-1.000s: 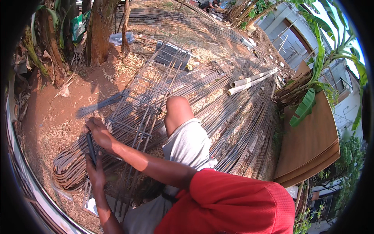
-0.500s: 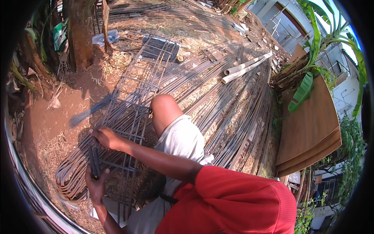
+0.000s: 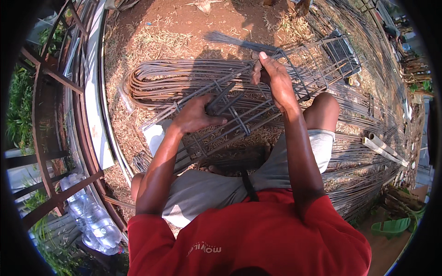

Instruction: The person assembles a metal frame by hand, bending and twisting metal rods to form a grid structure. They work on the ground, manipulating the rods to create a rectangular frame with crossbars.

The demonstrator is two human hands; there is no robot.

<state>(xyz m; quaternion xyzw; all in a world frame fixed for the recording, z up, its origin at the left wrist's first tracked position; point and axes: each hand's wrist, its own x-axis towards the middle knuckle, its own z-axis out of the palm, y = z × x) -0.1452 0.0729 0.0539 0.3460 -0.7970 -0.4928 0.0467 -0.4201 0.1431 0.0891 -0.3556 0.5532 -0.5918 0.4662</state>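
A long rebar cage (image 3: 237, 120) of thin bars and square stirrups lies slantwise before my knees. My left hand (image 3: 199, 115) is closed round a pair of dark-handled pliers (image 3: 222, 97) over the cage; its jaws are hidden. Above the cage's far side, my right hand (image 3: 275, 83) is raised with thumb and forefinger apart and the other fingers curled. Nothing shows in its grip. Beyond it lies a bundle of thin tie wire (image 3: 239, 42), one end on the soil and the other by the cage.
Rebar bent into U shapes (image 3: 152, 83) lies under and beyond the cage. A dark slab (image 3: 343, 55) sits by its far right end. Two pale pipes (image 3: 384, 149) rest on straight bars at right. Metal railing (image 3: 60, 195) and plastic bottles (image 3: 94, 221) stand at left.
My view has swung round to the left, so the cage now lies more crosswise. My right hand has lifted away from the pliers and moved right along the cage. The left keeps the pliers.
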